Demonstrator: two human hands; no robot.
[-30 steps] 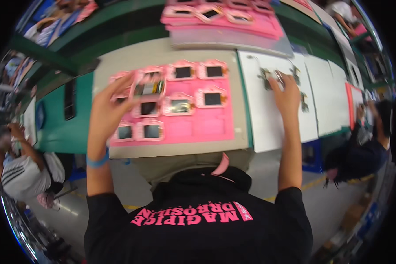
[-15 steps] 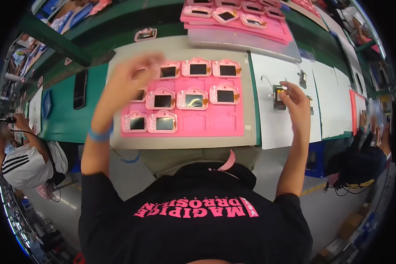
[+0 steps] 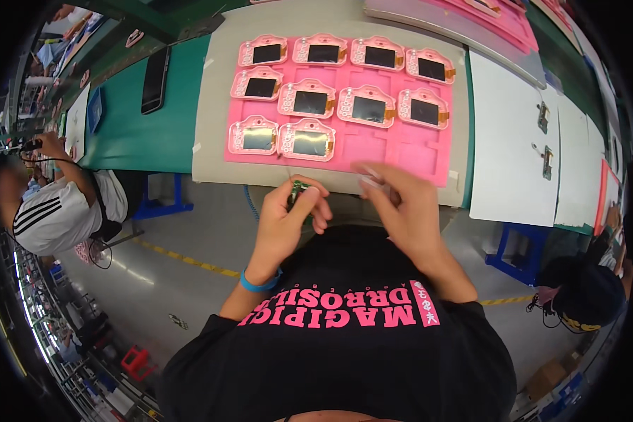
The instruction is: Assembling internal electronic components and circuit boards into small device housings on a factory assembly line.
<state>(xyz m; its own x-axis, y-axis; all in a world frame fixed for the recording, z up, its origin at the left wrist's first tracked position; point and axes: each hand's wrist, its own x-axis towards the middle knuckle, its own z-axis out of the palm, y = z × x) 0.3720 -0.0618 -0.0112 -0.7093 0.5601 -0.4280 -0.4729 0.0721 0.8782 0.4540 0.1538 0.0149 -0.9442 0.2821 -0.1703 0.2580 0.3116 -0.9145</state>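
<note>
Left hand (image 3: pixel 292 211) closed on a small green board (image 3: pixel 297 190), thumb and fingers wrapped round it, just off the near edge of the tray (image 3: pixel 362 144). Fingers cover most of the board; something thin, too fine to make out, sticks up from the grip. Blue strap (image 3: pixel 260 283) on the left wrist. Right hand (image 3: pixel 404 207) at the tray's near edge, toward its right end; fingers bent toward the thumb, blurred. Can't tell if it grips anything. It blocks part of the tray's near rim.

Tray: flat, pink, matte, moulded recesses. Holds ten shells (image 3: pixel 366 107): glossy pink plastic, rounded, bumped top edge, each with a rectangular screen (image 3: pixel 323 53). Four in the far row, four in the middle, two at near left. Near-left pair look paler, more reflective. Orange tabs (image 3: pixel 390 114) show at the right side of several screens.

Under the tray, a beige mat (image 3: pixel 214 133), tape at its edges. Left of the tray: green surface with a black phone (image 3: pixel 155 81). Right: smooth white sheet (image 3: pixel 503 141), two small boards (image 3: pixel 543 117) on it, well apart from the tray. Beyond the tray's far right: pale slab (image 3: pixel 457 35). Co-worker in white (image 3: pixel 56 218) far left of the tray.
</note>
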